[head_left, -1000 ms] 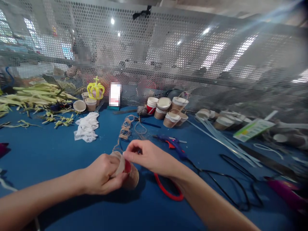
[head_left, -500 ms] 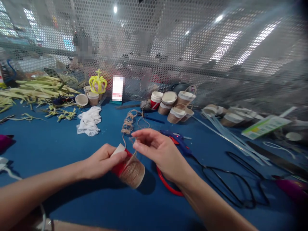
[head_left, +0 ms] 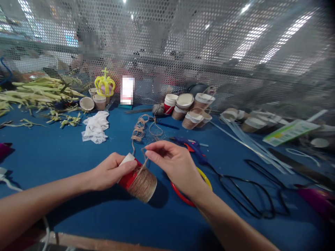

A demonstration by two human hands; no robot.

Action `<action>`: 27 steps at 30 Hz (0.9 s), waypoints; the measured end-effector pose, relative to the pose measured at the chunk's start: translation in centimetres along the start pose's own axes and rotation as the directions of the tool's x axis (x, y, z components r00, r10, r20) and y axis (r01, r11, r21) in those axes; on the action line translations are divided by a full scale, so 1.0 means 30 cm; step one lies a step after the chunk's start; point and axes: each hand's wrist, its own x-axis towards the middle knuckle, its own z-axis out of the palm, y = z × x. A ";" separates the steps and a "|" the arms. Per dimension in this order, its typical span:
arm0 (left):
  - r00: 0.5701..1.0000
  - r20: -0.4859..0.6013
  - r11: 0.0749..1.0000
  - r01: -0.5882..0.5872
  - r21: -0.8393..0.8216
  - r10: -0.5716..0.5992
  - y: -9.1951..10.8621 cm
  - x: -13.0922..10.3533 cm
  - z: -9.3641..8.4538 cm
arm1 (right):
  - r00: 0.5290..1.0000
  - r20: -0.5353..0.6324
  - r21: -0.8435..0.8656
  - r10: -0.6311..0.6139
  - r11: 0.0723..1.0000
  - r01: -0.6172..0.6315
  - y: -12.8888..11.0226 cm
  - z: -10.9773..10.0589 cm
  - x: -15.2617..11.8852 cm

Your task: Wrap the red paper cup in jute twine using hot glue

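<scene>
My left hand [head_left: 115, 170] is closed around the white-rimmed end of a red paper cup [head_left: 128, 179], which lies tilted on its side just above the table. Brown twine [head_left: 143, 184] wraps the cup's other half in close turns. Thumb and fingertips of my right hand [head_left: 167, 158] pinch a strand of this twine and hold it up off the cup. A loose heap of twine [head_left: 140, 129] lies behind the cup, with one strand running down to it. Under my right wrist, a red and yellow ring [head_left: 183, 198] is partly hidden.
A blue glue gun [head_left: 193, 150] with a black cord lies right of my hands. Twine-wrapped cups [head_left: 192, 118] stand at the back, near clear glue sticks [head_left: 251, 146]. White crumpled cloth [head_left: 95, 127], a yellow crown [head_left: 105, 85], a phone [head_left: 127, 90] and dried husks [head_left: 39, 92] are at left.
My right hand has stayed pinched on the twine, and the strand now stands more upright from the cup. The view has shifted slightly, and more of the ring's yellow part shows.
</scene>
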 end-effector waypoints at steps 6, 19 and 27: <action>0.995 0.015 0.991 -0.099 0.094 0.098 0.005 -0.006 -0.004 | 0.999 0.030 -0.017 0.043 0.999 -0.042 0.008 0.007 -0.003; 0.927 0.088 0.866 -0.372 0.335 0.364 -0.007 -0.014 -0.021 | 0.986 0.115 -0.011 0.120 0.993 -0.119 0.005 0.025 -0.015; 0.882 0.123 0.805 -0.466 0.367 0.455 -0.005 -0.021 -0.018 | 0.987 0.127 -0.072 0.102 0.993 -0.094 0.007 0.034 -0.020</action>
